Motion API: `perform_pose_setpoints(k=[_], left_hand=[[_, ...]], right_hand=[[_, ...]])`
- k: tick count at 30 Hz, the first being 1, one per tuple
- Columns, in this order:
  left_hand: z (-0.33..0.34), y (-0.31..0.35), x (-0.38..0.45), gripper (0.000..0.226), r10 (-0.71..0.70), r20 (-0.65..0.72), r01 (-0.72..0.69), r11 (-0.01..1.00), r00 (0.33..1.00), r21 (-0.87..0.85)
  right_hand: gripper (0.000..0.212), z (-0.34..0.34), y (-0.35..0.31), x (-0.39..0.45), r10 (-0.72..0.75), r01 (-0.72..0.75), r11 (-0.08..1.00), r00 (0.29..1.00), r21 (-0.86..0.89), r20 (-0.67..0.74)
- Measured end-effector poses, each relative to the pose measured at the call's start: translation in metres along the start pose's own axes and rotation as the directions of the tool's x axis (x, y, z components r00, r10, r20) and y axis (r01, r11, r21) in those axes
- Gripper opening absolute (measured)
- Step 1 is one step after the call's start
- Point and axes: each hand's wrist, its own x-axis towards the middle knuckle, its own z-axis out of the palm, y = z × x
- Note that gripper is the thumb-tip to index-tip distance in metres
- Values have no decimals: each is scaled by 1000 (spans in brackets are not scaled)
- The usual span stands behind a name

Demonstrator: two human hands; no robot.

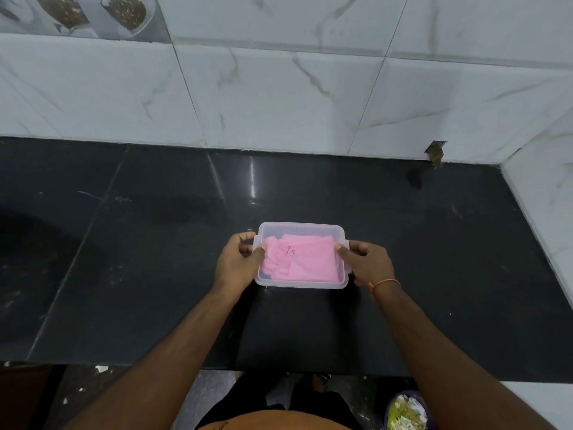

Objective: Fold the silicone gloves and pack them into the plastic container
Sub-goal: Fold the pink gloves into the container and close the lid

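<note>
Silicone gloves, pink, folded, lie flat inside plastic container, centre of frame, slightly below middle. Container sits on black worktop; long axis runs left-right across the frame, parallel to the tiled wall at top.

Contents: pink material fills most of the floor of the container; layered folds visible, finger parts toward the left end. Small dark mark on upper left of the fold. How many gloves are in the stack cannot be told. A translucent sheen over the pink suggests a lid is on, but not certain.

Hands: left hand clasps the left short end, thumb over the rim, fingers curled round the end tab. Right hand clasps the right short end the same way, thumb on top at the rim. Both closed on the container; both equally near, one at each end. Thin orange thread on the right wrist.

Judgement: packing looks essentially done; next move likely pressing the lid down or shifting the container. Symmetric grip at both ends suits either
</note>
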Motion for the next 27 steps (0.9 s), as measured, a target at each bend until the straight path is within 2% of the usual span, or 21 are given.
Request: perform_pose_setpoints(k=[3, 6, 8, 11, 15, 18, 20, 23, 27], left_hand=[[1, 1, -2, 44, -72, 48, 76, 994, 996, -77], [-5, 6, 0, 71, -250, 176, 275, 951, 952, -140], [-12, 6, 3, 65, -327, 292, 375, 918, 899, -126], [-18, 5, 4, 48, -339, 349, 406, 904, 874, -136], [-13, 7, 6, 26, -256, 263, 302, 941, 930, -152], [0, 6, 1, 11, -139, 174, 162, 978, 975, -129], [11, 6, -6, 22, -73, 123, 86, 991, 990, -101], [20, 6, -12, 51, 14, 73, -16, 999, 997, 31], [28, 6, -17, 54, 121, 51, -129, 972, 991, 199]], right_hand=[[34, 1, 4, 0, 60, -61, 995, 998, 73, 19], [50, 2, 5, 0, 145, -155, 978, 986, 140, 76], [62, 4, 7, -2, 200, -218, 966, 971, 143, 127], [56, 7, 8, -6, 266, -295, 945, 945, 143, 189], [42, 5, 2, -9, 259, -296, 931, 948, 214, 184], [32, 13, 3, -14, 124, -151, 934, 987, 324, 102], [32, 25, 3, -20, 76, -90, 949, 995, 301, 60], [67, 35, 0, -25, 40, -42, 988, 999, 151, 17], [66, 41, 2, -27, -63, 62, 997, 998, -47, -17]])
